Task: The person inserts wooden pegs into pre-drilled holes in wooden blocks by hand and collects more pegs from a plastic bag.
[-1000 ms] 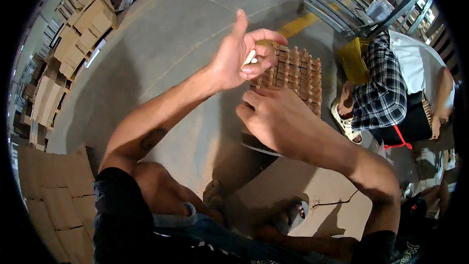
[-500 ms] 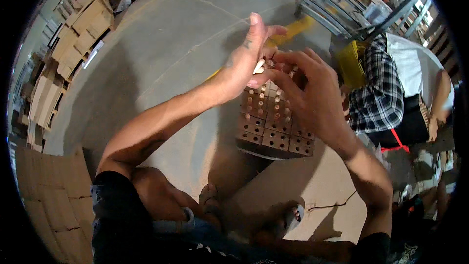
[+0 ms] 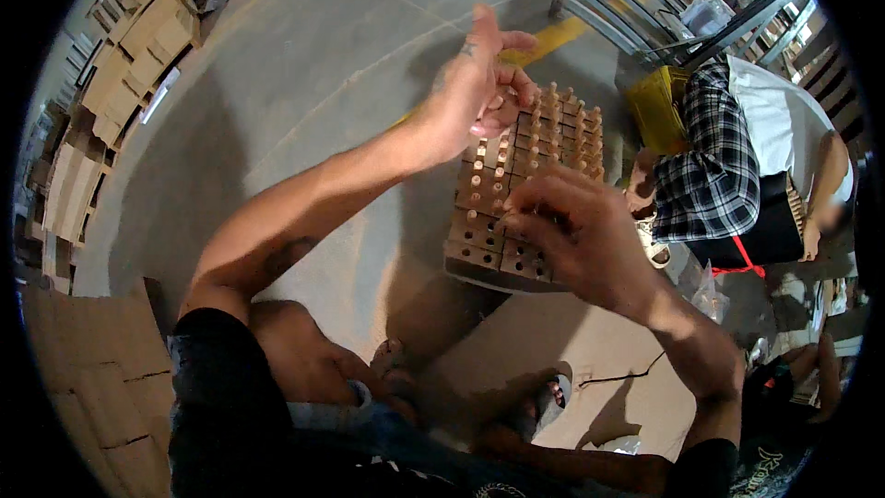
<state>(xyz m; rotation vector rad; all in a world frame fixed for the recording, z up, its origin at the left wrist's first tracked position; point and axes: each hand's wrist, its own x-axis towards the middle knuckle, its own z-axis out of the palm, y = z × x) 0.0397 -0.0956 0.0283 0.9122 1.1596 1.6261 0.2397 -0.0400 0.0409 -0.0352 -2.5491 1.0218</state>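
Reaching with the bare right hand (image 3: 581,226) over a brown wooden block (image 3: 472,256) drilled with round holes, below both hands and ahead of the feet.

Studded with slim pale wooden pegs (image 3: 476,182), upright in rows, but bare-holed along the near edge (perhaps turned so for easy reach). Bringing right thumb and forefinger together beside the nearest pegs, apparently for precision; cannot tell whether gripping one. Holding the left hand (image 3: 461,100) raised by the far left edge, with thumb up and lower fingers curled palmward, as if to cup something small; cannot tell its contents, if any. Farther right, near a co-worker in black-and-white checked trousers (image 3: 705,161), a yellow crate (image 3: 659,109), likely within that person's reach.
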